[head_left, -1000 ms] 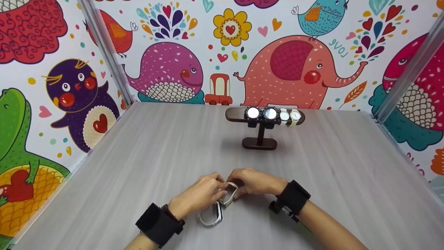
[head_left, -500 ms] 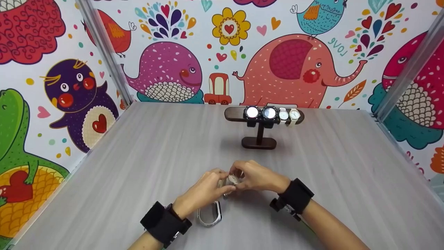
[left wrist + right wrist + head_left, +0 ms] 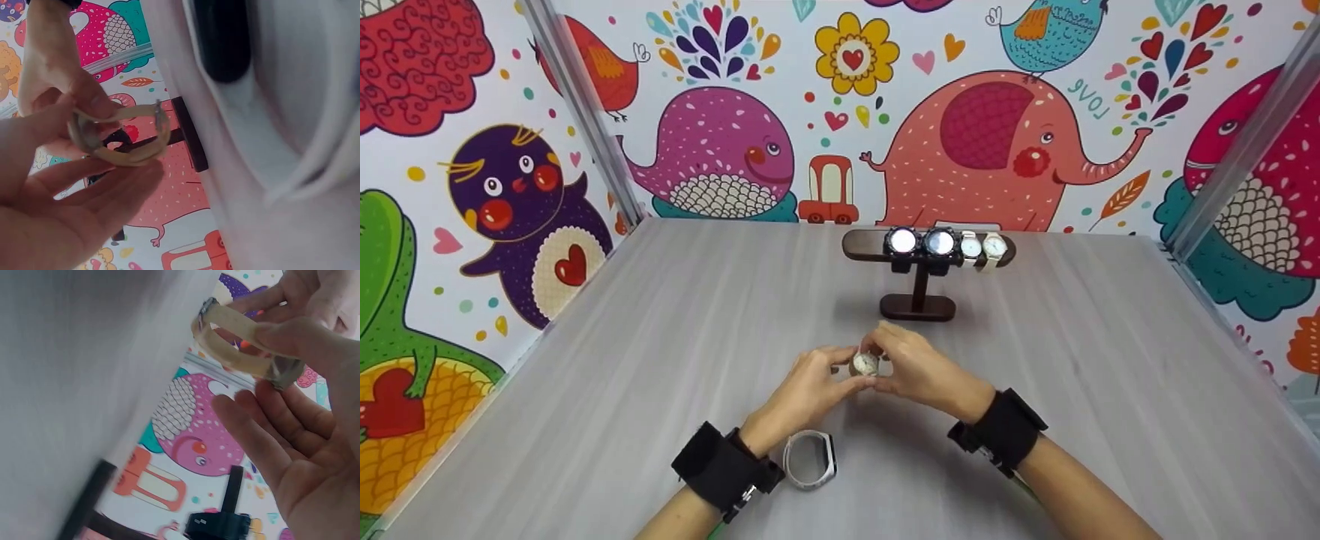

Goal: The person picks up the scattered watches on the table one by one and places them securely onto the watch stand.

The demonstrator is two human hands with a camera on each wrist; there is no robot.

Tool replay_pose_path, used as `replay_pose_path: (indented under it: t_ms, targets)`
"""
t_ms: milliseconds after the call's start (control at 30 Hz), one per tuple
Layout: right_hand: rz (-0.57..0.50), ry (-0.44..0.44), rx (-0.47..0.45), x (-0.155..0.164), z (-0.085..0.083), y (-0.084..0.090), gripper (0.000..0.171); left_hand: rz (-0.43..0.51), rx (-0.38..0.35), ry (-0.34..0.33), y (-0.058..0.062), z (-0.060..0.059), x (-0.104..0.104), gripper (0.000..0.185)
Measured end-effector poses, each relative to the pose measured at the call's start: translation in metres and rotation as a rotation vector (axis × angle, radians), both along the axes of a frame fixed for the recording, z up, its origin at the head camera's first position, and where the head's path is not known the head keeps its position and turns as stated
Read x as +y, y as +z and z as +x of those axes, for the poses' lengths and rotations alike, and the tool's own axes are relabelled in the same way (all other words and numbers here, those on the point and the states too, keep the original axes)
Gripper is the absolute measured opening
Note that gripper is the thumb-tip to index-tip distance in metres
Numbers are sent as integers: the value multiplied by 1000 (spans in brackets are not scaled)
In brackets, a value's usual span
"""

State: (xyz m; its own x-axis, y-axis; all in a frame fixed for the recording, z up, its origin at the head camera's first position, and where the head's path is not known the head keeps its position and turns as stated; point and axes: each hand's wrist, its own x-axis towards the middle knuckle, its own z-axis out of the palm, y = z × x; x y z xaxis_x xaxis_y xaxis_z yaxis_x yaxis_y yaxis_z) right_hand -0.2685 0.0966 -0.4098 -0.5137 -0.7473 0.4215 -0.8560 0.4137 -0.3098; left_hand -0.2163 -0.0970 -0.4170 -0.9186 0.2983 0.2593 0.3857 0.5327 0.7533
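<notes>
A small wristwatch point(image 3: 865, 364) with a pale round dial and a cream strap is held up over the table between both hands. My left hand point(image 3: 810, 382) pinches its left side between thumb and fingers, and my right hand point(image 3: 926, 375) grips the opposite side. The buckled strap point(image 3: 135, 156) forms a loop in the left wrist view. From the right wrist, the same cream strap point(image 3: 239, 326) shows with its metal buckle pointing away from the hands. A white fitness band point(image 3: 810, 486) with a black screen lies on the table beside my left wrist.
Behind the hands stands a dark wooden watch stand point(image 3: 919, 308). Its bar carries two black watches point(image 3: 901, 241), a small white-faced watch point(image 3: 970, 246) and a cream-strapped watch point(image 3: 994, 246). Cartoon-printed walls point(image 3: 720, 150) enclose the grey table point(image 3: 697, 300).
Both hands have lifted the cream watch and moved it away from the body, toward the stand. Its dial has turned to face the head camera. The fitness band has stayed on the table.
</notes>
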Motion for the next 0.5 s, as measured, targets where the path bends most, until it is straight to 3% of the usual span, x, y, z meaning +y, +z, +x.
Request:
replay_pose_path:
  t_ms: [133,267,500]
  targets:
    - [-52,-31,188,2,3,6,44,37,85,24,6,-2,2,51]
    - [-129,-52,292,2,4,10,49,53,213,36,13,-3,3,52]
    - [-260,-41,412,2,6,13,56,41,463,-57,18,-6,2,55]
